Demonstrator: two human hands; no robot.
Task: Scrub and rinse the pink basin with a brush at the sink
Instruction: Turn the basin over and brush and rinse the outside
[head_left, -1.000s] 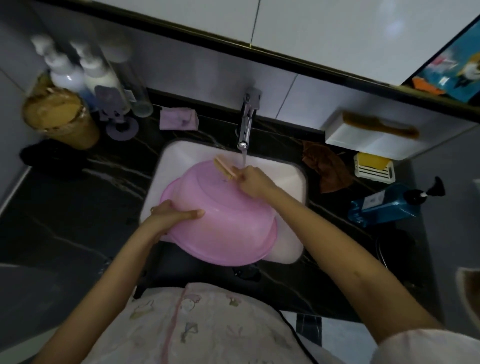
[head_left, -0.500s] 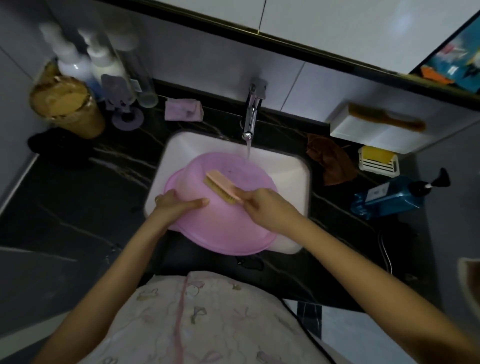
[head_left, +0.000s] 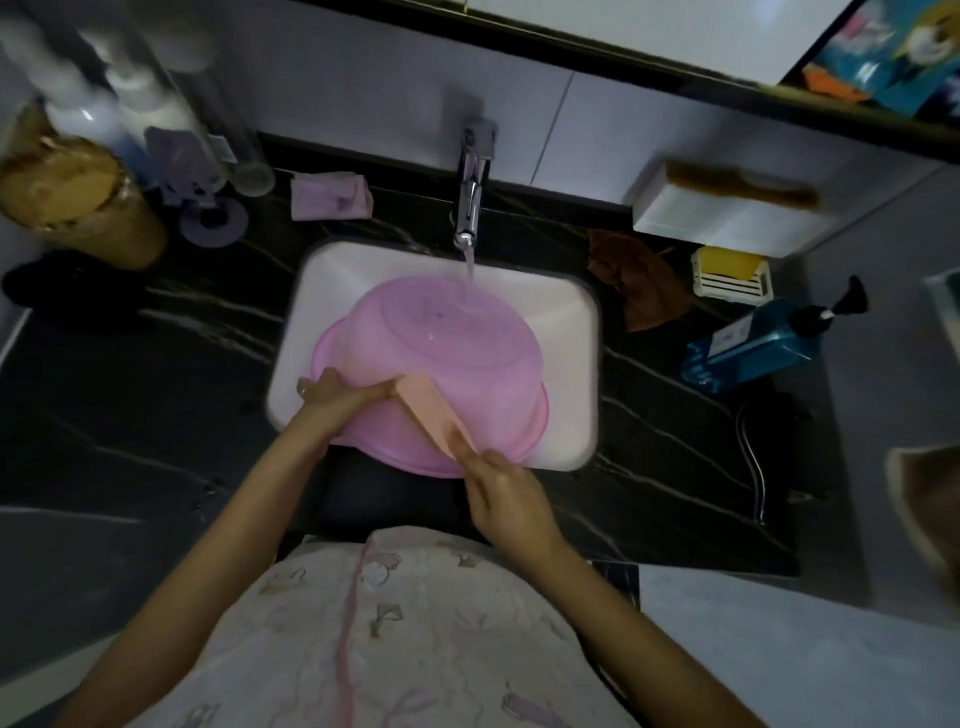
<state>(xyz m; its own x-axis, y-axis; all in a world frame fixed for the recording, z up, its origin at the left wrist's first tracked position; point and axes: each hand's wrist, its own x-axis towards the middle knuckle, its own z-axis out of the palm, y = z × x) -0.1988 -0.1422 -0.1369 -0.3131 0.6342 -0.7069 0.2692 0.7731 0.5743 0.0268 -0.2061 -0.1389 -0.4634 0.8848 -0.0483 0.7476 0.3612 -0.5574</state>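
Note:
The pink basin (head_left: 447, 343) lies upside down and tilted in the white sink (head_left: 566, 312). Water from the chrome tap (head_left: 471, 192) runs onto its upturned bottom. My left hand (head_left: 340, 397) grips the basin's near-left rim. My right hand (head_left: 501, 486) holds the peach-coloured brush (head_left: 428, 413) by its handle. The brush lies across the basin's near side wall, its far end almost touching my left fingertips. Its bristles face the basin and are hidden.
Black marble counter (head_left: 156, 389) surrounds the sink. Pump bottles (head_left: 130, 124) and a tan container (head_left: 78, 192) stand at the back left. A purple cloth (head_left: 330, 195) lies left of the tap. A brown rag (head_left: 636, 275), yellow soap dish (head_left: 727, 273) and blue pump bottle (head_left: 753, 340) sit right.
My right hand has pulled the brush from the far edge under the tap down across the basin to its near side. My left hand stays on the rim.

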